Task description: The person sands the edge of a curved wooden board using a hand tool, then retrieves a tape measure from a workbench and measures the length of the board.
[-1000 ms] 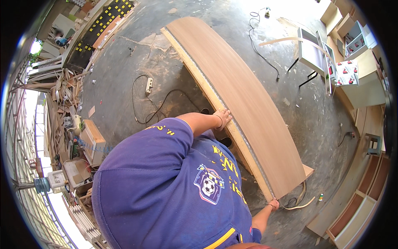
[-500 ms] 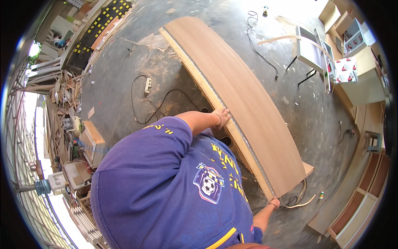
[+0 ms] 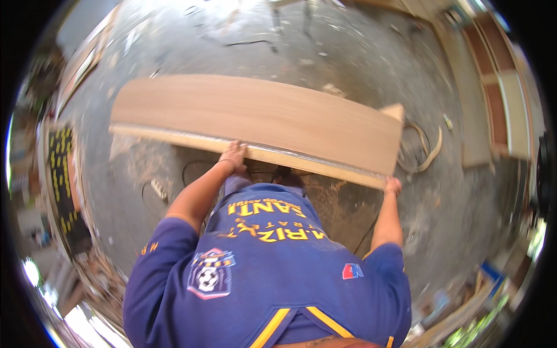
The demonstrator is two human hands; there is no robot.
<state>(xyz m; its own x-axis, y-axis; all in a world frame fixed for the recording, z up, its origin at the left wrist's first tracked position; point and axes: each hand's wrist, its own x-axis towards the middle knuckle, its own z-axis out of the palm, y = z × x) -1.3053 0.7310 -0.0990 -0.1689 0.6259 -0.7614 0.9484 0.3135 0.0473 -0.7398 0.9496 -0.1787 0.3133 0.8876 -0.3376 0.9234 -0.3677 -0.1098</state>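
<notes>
"Grey floor (image 3: 441,232) all round. Next size down?"
"Wood-grain panel (image 3: 261,116), lying crosswise ahead, pale long edge (image 3: 174,138) nearest. Curled pale strip (image 3: 436,148) on the floor beside its right end."
"Grip?"
"Left hand (image 3: 234,155) near mid-edge, fingers laid over the top; underside hidden, can't tell if gripping. Right hand (image 3: 393,185) at the near right corner, fingers closed on it."
"Anything smaller?"
"White power strip (image 3: 158,189), floor, left side."

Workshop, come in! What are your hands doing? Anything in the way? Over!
Left hand on near edge of wood-grain panel. Right hand at its near right corner. Curved pale strip on floor past right end.
</notes>
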